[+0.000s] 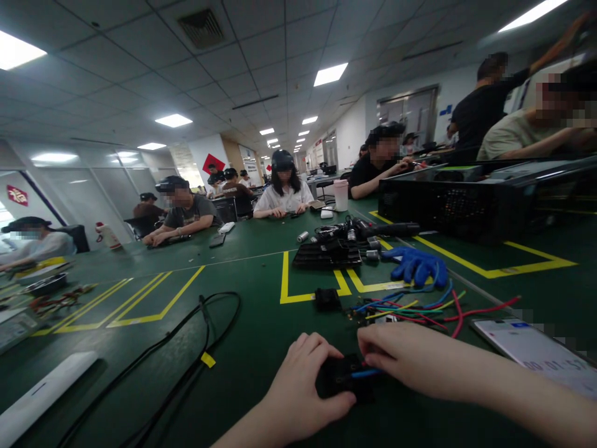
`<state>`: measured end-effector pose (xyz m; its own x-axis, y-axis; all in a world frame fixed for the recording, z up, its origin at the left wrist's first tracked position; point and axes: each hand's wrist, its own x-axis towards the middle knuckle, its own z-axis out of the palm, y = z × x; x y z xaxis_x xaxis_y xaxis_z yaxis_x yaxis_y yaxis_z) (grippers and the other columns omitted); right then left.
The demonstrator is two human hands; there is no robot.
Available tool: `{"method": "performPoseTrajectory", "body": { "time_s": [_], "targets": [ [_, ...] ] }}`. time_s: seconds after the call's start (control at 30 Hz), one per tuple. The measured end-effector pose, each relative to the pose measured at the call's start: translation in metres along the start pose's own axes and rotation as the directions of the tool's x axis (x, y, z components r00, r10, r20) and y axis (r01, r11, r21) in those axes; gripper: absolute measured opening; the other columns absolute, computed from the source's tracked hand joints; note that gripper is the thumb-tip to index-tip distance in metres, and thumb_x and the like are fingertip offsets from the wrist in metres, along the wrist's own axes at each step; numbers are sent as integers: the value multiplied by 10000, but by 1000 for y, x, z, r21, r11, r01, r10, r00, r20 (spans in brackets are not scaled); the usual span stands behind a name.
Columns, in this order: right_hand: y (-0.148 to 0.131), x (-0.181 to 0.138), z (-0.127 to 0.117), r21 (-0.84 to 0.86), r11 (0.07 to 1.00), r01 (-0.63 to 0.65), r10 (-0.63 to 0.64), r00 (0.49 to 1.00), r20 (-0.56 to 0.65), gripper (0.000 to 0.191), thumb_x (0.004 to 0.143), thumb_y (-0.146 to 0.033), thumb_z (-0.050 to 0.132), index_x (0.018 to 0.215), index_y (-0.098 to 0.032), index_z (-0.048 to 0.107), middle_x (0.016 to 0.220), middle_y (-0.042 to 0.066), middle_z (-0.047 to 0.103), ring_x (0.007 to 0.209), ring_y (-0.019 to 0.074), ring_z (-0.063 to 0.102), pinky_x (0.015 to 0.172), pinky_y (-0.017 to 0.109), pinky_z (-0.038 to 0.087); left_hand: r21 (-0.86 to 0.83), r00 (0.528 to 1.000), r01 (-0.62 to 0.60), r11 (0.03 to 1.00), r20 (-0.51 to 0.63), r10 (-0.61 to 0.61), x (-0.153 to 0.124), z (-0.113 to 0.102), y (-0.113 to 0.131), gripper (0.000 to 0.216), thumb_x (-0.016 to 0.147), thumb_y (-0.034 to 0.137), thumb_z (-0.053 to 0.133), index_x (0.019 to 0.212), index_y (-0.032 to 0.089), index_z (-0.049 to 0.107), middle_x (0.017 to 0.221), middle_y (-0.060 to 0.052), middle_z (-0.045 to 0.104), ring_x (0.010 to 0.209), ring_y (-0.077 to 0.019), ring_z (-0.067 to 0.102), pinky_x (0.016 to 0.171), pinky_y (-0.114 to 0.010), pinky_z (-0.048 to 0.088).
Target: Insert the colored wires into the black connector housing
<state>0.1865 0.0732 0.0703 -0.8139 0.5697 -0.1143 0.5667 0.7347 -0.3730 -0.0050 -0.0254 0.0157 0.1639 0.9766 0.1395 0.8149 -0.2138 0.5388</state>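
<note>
Low on the green bench (242,348), the left hand (303,389) has its grip closed around a small black part (342,376) — thumb below, fingers over the top. The right hand (410,358) pinches a blue wire (366,373) at the part's edge. Coloured wires (410,308) lie just beyond.

Both hands meet low on the green surface (261,311): the left hand (303,389) cups a small black part (342,376) while the right hand (410,358) pinches a blue wire (366,373) at it. Loose coloured wires (420,308) and a phone (536,354) lie just beyond.
</note>
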Motion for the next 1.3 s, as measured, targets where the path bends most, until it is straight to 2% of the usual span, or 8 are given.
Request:
{"method": "performPoseTrajectory", "body": {
  "time_s": [0.13, 0.23, 0.4, 0.5, 0.7, 0.9, 1.1, 1.3],
  "targets": [
    [-5, -7, 6, -61, 991, 117, -122, 989, -87, 122, 804, -136, 556, 871, -223, 610, 896, 28, 636, 815, 216, 598, 651, 305, 419, 12, 1000, 7, 1000, 6, -7, 1, 0, 0, 379, 714, 317, 730, 1044, 241, 560, 1048, -11, 530, 980, -230, 460, 887, -343, 365],
    [-6, -8, 12, -193, 967, 164, -190, 973, -127, 198, 722, -67, 629, 848, -216, 598, 911, 28, 627, 838, 228, 592, 661, 316, 436, 19, 1000, 11, 1000, 19, -11, 1, 0, 1, 373, 722, 314, 726, 1047, 241, 558, 1045, -7, 523, 984, -225, 459, 891, -340, 360],
    [-1, -6, 23, -371, 882, 291, -384, 900, -206, 215, 702, -30, 625, 804, -217, 591, 861, 30, 634, 779, 223, 592, 637, 323, 451, 27, 999, 8, 1000, 31, -9, 2, -2, 1, 365, 735, 336, 719, 1045, 242, 550, 1049, -11, 522, 982, -230, 459, 883, -344, 363],
    [0, -8, 26, -400, 860, 317, -429, 874, -229, 208, 715, -30, 592, 804, -218, 581, 835, 29, 636, 737, 215, 592, 590, 307, 444, 38, 999, 7, 999, 41, -9, 2, -2, 1, 374, 734, 344, 730, 1046, 243, 550, 1048, -6, 516, 982, -223, 457, 880, -337, 361],
    [-3, -14, 29, -405, 862, 305, -428, 866, -259, 185, 753, -45, 506, 802, -213, 565, 794, 41, 642, 682, 213, 607, 548, 300, 422, 55, 999, 10, 998, 48, -12, 4, -1, 0, 399, 729, 374, 739, 1057, 246, 552, 1052, -7, 509, 982, -225, 458, 871, -338, 366],
    [-9, -14, 40, -400, 874, 275, -388, 891, -236, 381, 685, -8, 492, 1002, -202, 573, 870, 42, 653, 654, 204, 632, 514, 294, 417, 45, 999, -12, 999, 36, 10, 4, 0, 0, 368, 736, 361, 732, 1039, 246, 557, 1040, -10, 520, 972, -226, 464, 871, -342, 371],
    [-22, -5, 51, -412, 890, 194, -322, 908, -269, 212, 724, -45, 545, 853, -197, 615, 898, 57, 624, 725, 231, 624, 552, 321, 470, 60, 1000, -10, 998, 22, 9, 5, 3, 0, 339, 749, 327, 716, 1038, 241, 561, 1025, -12, 513, 965, -221, 460, 874, -344, 368],
    [-25, -5, 54, -322, 932, 165, -277, 897, -343, 202, 758, -18, 502, 828, -177, 604, 926, 81, 593, 825, 249, 570, 665, 388, 513, 56, 1000, -18, 998, 8, 18, 4, 3, 0, 327, 742, 332, 727, 1000, 231, 554, 1012, -3, 508, 952, -211, 460, 849, -327, 376]
  ]
}}
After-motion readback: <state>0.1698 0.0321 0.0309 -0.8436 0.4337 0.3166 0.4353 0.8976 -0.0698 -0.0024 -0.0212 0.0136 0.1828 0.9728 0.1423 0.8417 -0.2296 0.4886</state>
